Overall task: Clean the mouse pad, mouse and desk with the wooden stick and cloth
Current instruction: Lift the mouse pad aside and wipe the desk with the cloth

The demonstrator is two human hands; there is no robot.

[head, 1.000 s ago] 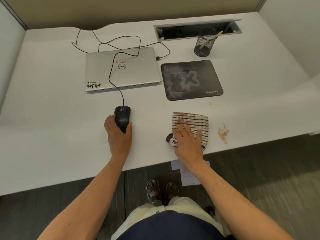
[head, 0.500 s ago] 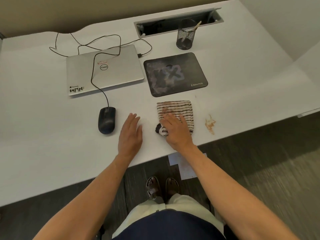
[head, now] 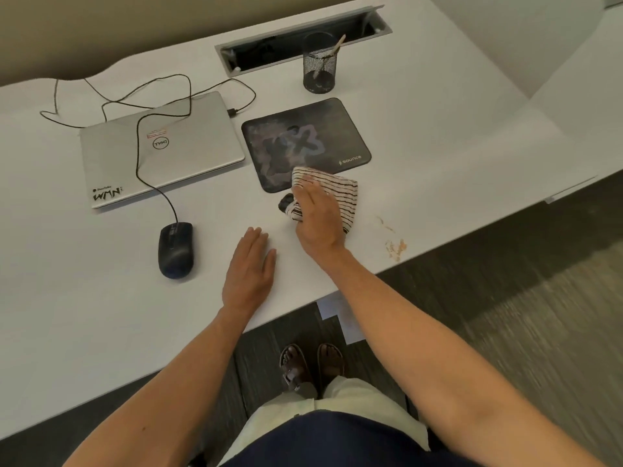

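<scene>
Right hand [head: 315,215] is pressing flat on striped cloth [head: 340,193] at frame centre, overlapping mouse pad [head: 305,143] edge w/ left hand [head: 249,264] lying open on counter [head: 438,129]; brown stain [head: 396,248] lower right prob risks smearing.

White desk [head: 438,136] is seen w/ closed laptop [head: 161,146], mouse [head: 176,249], mouse pad [head: 323,136], mesh cup [head: 319,67] at back, striped cloth [head: 344,193] partly over pad's front edge, brown stain [head: 396,248] nr front edge.
</scene>
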